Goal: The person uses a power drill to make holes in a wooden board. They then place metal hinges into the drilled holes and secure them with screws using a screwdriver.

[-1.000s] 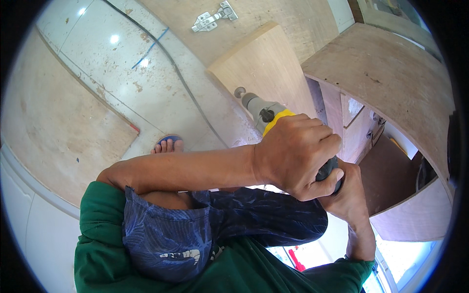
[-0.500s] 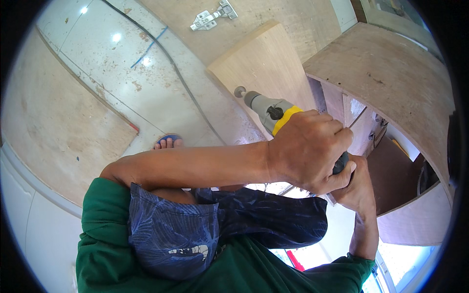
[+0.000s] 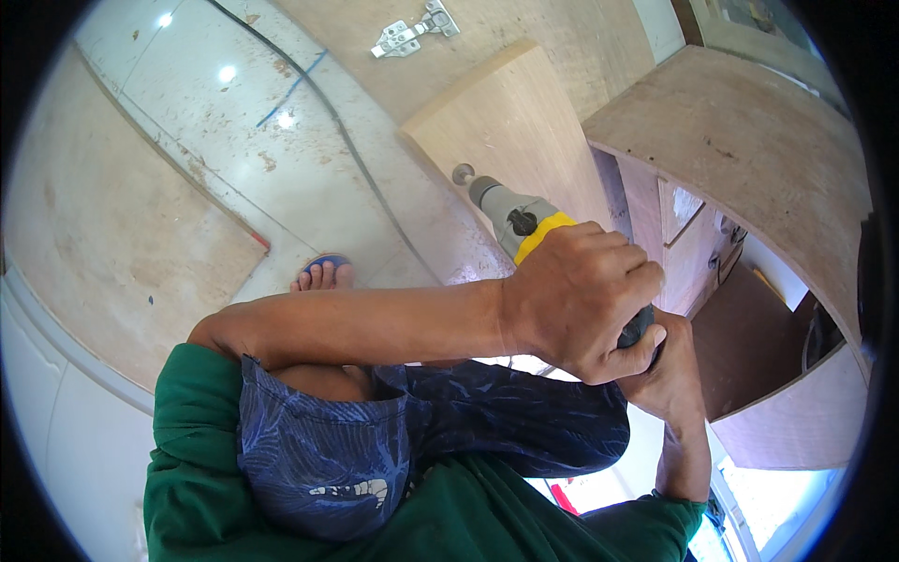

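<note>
A grey and yellow power drill [image 3: 523,217] with a round, disc-shaped boring bit [image 3: 464,174] slants over a light wooden board [image 3: 524,112]. The bit is at the board's left edge; whether it touches the wood I cannot tell. My left hand [image 3: 585,300] is closed over the drill's body from above. Behind it my right hand [image 3: 663,370] is wrapped round the black rear part of the drill, its fingers partly hidden by the left hand. A metal cabinet hinge [image 3: 412,30] lies beyond the board, on a larger wooden panel [image 3: 562,28].
A wooden cabinet [image 3: 721,122] with an opening stands to the right. Another flat wooden panel [image 3: 122,215] lies at the left. A dark cable [image 3: 337,122] crosses the dusty tiled floor [image 3: 234,122], near my sandalled foot [image 3: 323,273].
Both hands and the drill's rear have shifted a little to the left, while the bit stays at nearly the same place on the board. Both grips are kept.
</note>
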A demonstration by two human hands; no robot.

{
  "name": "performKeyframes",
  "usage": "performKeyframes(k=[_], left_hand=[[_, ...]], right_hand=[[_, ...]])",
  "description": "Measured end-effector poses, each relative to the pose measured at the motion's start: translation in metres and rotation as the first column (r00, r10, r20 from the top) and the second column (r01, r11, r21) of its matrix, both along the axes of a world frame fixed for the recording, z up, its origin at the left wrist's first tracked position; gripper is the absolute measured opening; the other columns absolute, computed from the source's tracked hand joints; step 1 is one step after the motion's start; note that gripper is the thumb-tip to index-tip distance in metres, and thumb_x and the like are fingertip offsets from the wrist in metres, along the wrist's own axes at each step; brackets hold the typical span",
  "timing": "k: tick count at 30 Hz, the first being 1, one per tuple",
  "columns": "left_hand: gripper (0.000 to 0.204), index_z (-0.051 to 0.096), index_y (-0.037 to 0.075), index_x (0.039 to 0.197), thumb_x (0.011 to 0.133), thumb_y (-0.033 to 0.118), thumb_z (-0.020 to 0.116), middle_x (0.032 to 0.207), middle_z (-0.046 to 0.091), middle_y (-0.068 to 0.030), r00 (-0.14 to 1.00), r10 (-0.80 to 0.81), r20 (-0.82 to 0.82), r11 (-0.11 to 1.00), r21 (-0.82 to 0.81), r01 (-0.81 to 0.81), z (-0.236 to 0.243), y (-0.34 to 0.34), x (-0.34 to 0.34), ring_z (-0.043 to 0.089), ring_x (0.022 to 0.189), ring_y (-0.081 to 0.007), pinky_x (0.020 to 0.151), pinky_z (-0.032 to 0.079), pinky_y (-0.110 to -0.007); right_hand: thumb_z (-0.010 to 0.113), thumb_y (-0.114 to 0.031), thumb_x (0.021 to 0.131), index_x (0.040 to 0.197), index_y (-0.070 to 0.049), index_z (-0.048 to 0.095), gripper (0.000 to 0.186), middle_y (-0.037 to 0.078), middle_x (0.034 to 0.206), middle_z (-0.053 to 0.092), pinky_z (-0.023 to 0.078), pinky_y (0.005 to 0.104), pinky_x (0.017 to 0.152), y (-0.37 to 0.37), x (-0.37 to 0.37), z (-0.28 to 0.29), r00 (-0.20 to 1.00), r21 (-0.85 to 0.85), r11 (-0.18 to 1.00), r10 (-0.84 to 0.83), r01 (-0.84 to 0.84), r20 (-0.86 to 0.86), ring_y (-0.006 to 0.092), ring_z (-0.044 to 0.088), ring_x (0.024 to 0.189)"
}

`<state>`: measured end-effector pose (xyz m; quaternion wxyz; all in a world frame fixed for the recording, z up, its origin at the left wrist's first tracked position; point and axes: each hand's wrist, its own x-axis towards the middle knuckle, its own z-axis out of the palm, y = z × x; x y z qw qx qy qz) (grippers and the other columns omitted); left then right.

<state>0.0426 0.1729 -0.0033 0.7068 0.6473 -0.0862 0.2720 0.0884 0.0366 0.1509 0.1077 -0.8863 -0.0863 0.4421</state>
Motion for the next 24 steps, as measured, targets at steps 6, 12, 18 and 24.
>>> performKeyframes(k=[6,12,18,24], left_hand=[[0.038,0.067,0.003,0.083,0.088,0.040,0.070,0.071,0.066,-0.0163,0.999,-0.043,-0.029,0.999,-0.001,0.043,0.001,0.007,-0.003,0.067,0.063,-0.0336,0.061,0.054,-0.045],[0.038,0.065,0.004,0.079,0.088,0.040,0.069,0.069,0.064,-0.0159,0.999,-0.040,-0.027,0.999,-0.019,0.039,0.001,0.008,-0.004,0.065,0.062,-0.0339,0.062,0.053,-0.046],[0.037,0.064,0.004,0.080,0.087,0.040,0.070,0.068,0.062,-0.0153,1.000,0.018,-0.004,0.999,-0.050,-0.018,-0.001,0.011,-0.002,0.065,0.061,-0.0340,0.060,0.052,-0.046],[0.036,0.065,0.003,0.081,0.086,0.038,0.072,0.068,0.064,-0.0153,0.999,0.024,-0.031,0.999,-0.032,-0.025,-0.001,0.018,0.007,0.065,0.059,-0.0337,0.057,0.052,-0.044]], right_hand=[[0.079,-0.009,0.074,0.095,0.000,0.072,0.025,0.016,0.075,0.072,0.055,0.0397,0.068,0.008,0.001,0.003,0.999,-0.017,0.999,0.038,-0.038,0.011,0.0255,0.072,0.069],[0.079,-0.008,0.073,0.096,0.001,0.072,0.025,0.017,0.077,0.074,0.057,0.0402,0.070,0.012,-0.001,0.003,1.000,-0.019,0.999,0.026,-0.026,0.005,0.0276,0.074,0.071],[0.079,-0.009,0.073,0.099,0.001,0.071,0.028,0.019,0.077,0.073,0.057,0.0409,0.071,0.018,-0.001,0.005,0.999,-0.034,0.999,0.043,-0.042,0.018,0.0311,0.077,0.074],[0.080,-0.008,0.074,0.100,0.001,0.072,0.029,0.019,0.077,0.073,0.056,0.0407,0.070,0.031,0.019,0.008,0.994,-0.079,0.991,0.106,-0.106,-0.013,0.0295,0.076,0.072]])
